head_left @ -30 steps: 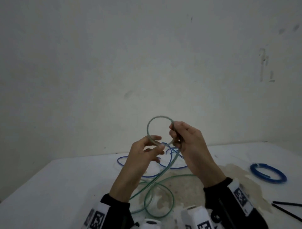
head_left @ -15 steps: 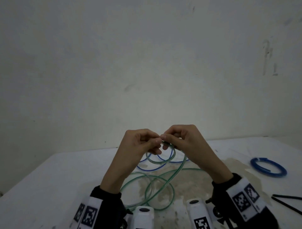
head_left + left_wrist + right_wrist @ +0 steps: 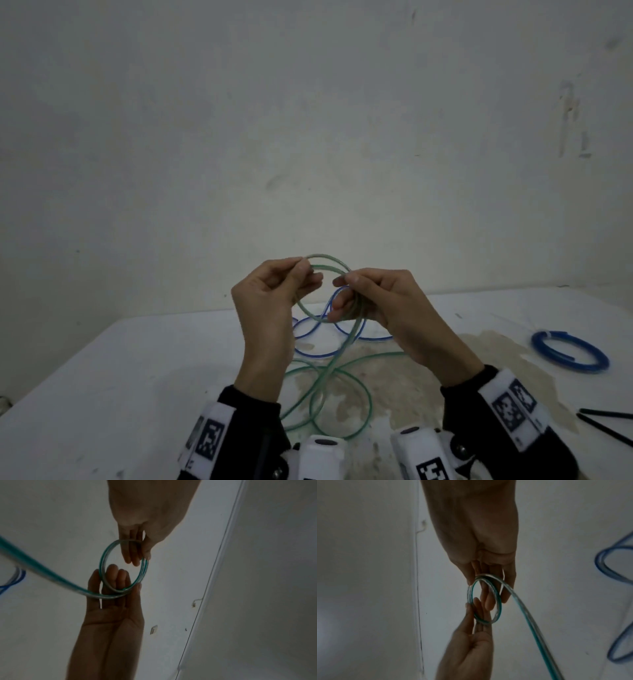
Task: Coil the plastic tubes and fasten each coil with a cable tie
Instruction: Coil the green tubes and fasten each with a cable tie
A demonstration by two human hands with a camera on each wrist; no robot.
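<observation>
A small ring of green tube is held upright in the air above the white table, pinched at one side between the thumb and fingers of the left hand and gripped at the other by the curled fingers of the right hand; its end is hidden inside the grips. The rest of the green tube is seen trailing down toward the viewer into loose loops on the table, beside an uncoiled blue tube partly hidden behind the hands. At the right, a tied blue coil lies flat, and two black cable ties are cut off by the frame edge.
</observation>
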